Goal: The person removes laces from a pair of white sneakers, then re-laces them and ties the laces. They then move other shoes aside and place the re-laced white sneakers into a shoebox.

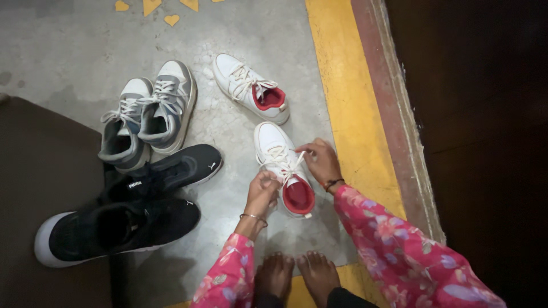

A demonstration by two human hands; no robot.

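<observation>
head view: both hands, left hand and right hand, on white sneaker laces

Dim, warm light falls on the floor from above, the right side sinks into darkness, focus slightly soft

We read this as a home entryway, bare concrete floor with yellow painted border, three pairs of shoes parked loose on it, yellow heart shapes painted on, our bare feet, dark doorway alongside
</observation>
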